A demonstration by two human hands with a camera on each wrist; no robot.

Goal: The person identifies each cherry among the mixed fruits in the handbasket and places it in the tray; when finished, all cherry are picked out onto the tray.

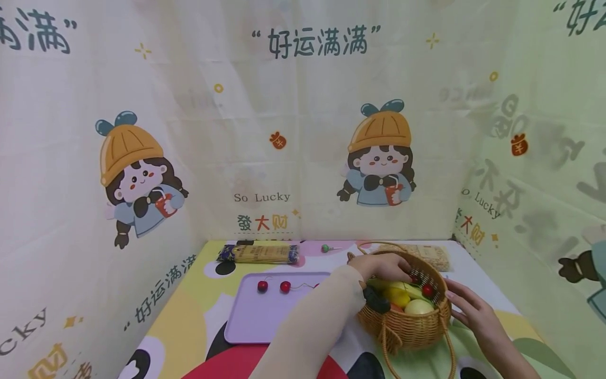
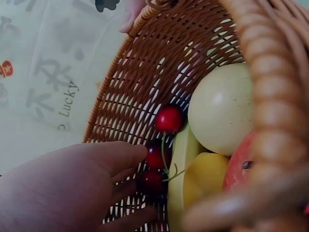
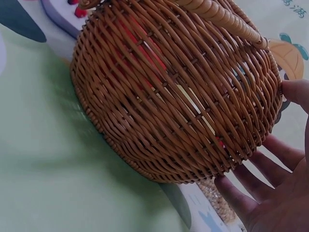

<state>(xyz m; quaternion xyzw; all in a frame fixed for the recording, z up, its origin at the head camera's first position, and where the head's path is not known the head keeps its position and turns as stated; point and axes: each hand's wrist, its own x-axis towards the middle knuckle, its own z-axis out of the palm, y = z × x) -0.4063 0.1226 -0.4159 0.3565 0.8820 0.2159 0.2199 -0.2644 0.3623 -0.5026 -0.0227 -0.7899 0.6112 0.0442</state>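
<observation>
A brown wicker basket (image 1: 402,329) stands on the right of the table, tilted toward me. Inside it my left hand (image 1: 385,267) reaches in from the left; the left wrist view shows its fingertips at two dark cherries (image 2: 153,182), beside a brighter cherry (image 2: 169,119). Its fingers look extended and spread, partly hidden. Close by lie a banana (image 2: 179,154), a yellow fruit (image 2: 205,178), a pale round fruit (image 2: 222,108) and a reddish fruit (image 2: 239,162). With fairly straight fingers, my right hand (image 3: 277,191) touches the basket's outer right side, thumb at the rim.
A lilac tray (image 1: 251,316) left of the basket carries cherries (image 1: 285,287), partly behind my left sleeve (image 1: 307,326). Along the back lie a pack of noodles (image 1: 259,254), a small green-headed item (image 1: 325,248) and a clear bag (image 1: 433,257). The basket's handles (image 1: 384,342) hang in front.
</observation>
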